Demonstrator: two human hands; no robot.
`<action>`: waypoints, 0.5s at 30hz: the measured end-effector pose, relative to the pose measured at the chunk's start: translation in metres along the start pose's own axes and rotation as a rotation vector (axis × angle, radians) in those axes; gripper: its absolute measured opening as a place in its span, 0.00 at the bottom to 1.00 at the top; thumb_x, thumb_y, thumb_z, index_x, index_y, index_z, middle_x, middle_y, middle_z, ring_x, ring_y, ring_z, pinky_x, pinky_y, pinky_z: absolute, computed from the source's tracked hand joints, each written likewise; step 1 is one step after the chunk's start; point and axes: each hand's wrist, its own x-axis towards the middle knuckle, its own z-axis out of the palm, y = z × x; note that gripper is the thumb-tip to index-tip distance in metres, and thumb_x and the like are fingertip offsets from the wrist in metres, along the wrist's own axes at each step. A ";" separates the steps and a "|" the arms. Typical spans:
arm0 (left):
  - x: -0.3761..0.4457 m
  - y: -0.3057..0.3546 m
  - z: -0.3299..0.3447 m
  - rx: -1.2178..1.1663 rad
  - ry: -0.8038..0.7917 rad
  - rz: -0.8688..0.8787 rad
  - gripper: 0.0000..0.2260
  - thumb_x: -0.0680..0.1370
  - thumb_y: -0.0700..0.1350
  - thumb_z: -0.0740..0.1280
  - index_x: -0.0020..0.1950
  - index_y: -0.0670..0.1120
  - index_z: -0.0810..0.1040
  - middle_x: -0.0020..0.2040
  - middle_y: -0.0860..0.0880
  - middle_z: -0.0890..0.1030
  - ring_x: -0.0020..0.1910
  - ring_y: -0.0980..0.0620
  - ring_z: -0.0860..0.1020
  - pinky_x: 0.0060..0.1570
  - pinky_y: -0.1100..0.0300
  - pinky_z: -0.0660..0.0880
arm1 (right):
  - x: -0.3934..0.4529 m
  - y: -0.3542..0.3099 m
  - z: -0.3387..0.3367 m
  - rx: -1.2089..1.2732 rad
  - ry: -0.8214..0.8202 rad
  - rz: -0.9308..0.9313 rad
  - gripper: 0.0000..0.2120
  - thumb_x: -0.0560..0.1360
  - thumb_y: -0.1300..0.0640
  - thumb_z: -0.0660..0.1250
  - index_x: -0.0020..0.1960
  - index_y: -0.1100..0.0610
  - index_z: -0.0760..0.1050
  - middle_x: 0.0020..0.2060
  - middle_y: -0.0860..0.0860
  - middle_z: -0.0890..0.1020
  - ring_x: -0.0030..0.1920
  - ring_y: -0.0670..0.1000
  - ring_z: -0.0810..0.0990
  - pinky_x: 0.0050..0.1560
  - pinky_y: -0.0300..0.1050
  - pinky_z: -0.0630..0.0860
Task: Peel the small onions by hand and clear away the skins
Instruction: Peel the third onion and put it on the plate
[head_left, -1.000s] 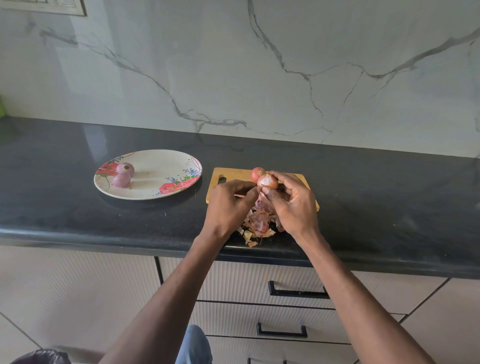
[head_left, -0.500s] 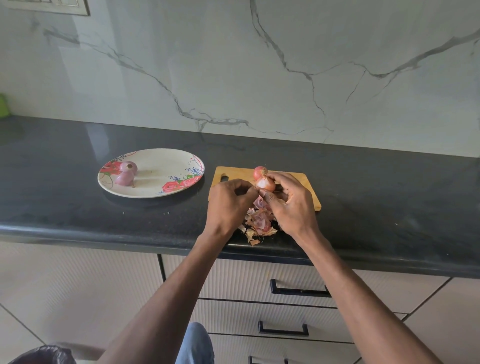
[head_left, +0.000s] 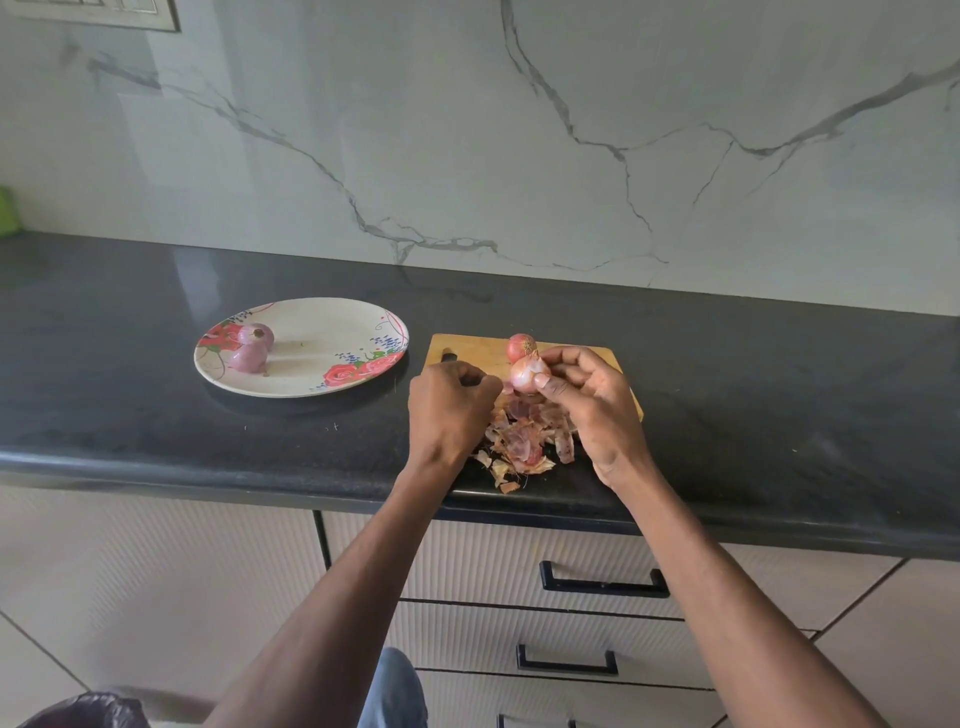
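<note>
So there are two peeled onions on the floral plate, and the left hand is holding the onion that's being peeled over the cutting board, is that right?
Not quite: the head view shows the right hand holding the onion over the cutting board, not the left hand. The two peeled onions are indeed on the floral plate.

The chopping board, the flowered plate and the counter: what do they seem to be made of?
The chopping board looks like pale wood or bamboo, matt, with a warm tan face. The plate seems glazed ceramic or melamine, cream with printed red roses; the look leaves that open. The counter looks like polished dark stone, perhaps granite: speckled, and it mirrors the wall.
</note>
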 end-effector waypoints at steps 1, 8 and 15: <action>0.001 -0.001 0.000 0.007 0.009 -0.021 0.07 0.74 0.42 0.69 0.38 0.43 0.85 0.32 0.47 0.83 0.35 0.45 0.83 0.40 0.45 0.82 | 0.000 -0.001 0.000 0.035 0.001 0.014 0.08 0.78 0.66 0.69 0.56 0.60 0.78 0.48 0.54 0.87 0.48 0.54 0.86 0.50 0.45 0.81; 0.004 -0.004 0.001 0.076 0.014 -0.004 0.09 0.76 0.39 0.66 0.45 0.41 0.86 0.43 0.44 0.86 0.41 0.43 0.83 0.46 0.45 0.81 | 0.001 0.000 -0.001 0.211 -0.033 0.100 0.09 0.79 0.64 0.66 0.58 0.64 0.79 0.52 0.65 0.84 0.46 0.59 0.85 0.47 0.46 0.82; 0.001 -0.001 -0.002 0.094 -0.028 0.162 0.11 0.78 0.39 0.67 0.57 0.43 0.85 0.55 0.47 0.85 0.48 0.52 0.82 0.52 0.52 0.81 | 0.003 0.004 -0.002 0.072 0.032 0.095 0.11 0.79 0.63 0.69 0.60 0.61 0.80 0.53 0.59 0.85 0.53 0.58 0.85 0.54 0.53 0.82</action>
